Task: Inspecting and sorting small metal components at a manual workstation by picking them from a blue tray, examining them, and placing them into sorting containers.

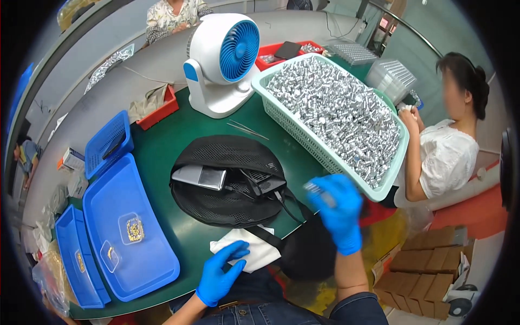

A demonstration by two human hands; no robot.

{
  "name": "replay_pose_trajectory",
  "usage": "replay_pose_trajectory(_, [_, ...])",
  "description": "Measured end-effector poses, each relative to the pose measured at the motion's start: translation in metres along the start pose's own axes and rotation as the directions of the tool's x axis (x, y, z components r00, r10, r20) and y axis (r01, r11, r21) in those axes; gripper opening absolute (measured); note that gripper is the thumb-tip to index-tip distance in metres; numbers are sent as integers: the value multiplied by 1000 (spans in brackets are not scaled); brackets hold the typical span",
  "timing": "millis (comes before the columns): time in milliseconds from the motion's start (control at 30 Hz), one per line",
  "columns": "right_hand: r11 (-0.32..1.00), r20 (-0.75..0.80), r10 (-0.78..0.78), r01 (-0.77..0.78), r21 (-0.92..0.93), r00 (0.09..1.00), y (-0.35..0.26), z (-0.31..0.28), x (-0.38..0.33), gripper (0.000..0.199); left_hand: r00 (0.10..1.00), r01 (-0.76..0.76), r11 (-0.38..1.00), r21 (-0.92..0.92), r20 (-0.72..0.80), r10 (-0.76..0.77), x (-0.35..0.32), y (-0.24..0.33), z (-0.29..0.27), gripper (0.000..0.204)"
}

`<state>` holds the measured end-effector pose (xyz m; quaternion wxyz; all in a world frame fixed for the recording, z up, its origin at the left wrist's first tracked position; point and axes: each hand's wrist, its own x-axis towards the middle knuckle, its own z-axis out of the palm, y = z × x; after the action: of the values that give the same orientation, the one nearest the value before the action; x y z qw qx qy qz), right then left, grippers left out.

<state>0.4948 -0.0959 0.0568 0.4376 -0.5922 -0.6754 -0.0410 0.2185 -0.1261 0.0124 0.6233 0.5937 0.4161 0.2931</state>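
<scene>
White cloth lies at the table edge.

At lower centre, the cloth looks soft and matt; the left glove and right glove look smooth, rubbery. Shiny metal parts fill the upper-right plastic basket. The upper-centre fan is glossy plastic, the mid-frame bag black mesh, the lower-left tray smooth plastic, the lower-right boxes matt cardboard.

Worktable, green top.
Resting on it before me: white-and-blue fan; mint basket of silvery pieces; black mesh bag; tweezers; white cloth; large blue tray; narrow blue tray; blue basket; red box.
</scene>
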Motion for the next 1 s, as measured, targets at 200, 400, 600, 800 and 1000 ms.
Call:
replay_pose_trajectory(200, [965, -150, 144, -172, -200, 978, 60, -59, 45, 20, 998, -30, 995, 97, 50, 25, -3, -17, 3, 36])
replay_pose_trajectory(400, [898, 147, -101, 154, -412, 984, 99, -23, 100, 27, 988, -124, 947, 297, 121, 91, 4, -12, 7, 31])
replay_pose_trajectory(600, [823, 252, 5, 138, -550, 968, 121, -5, 119, 26, 951, -259, 942, 215, 229, 210, 41, 34, 29, 28])
replay_pose_trajectory(800, [979, -113, 8, -31, -203, 994, 109, -38, 93, 22, 678, -711, 542, 448, 230, 698, 180, 89, 63, 18])
replay_pose_trajectory(1000, [970, -110, 237, -228, 83, 965, 72, -52, 40, 21, 703, -550, 211, 808, 311, 640, 273, 114, 87, 17])
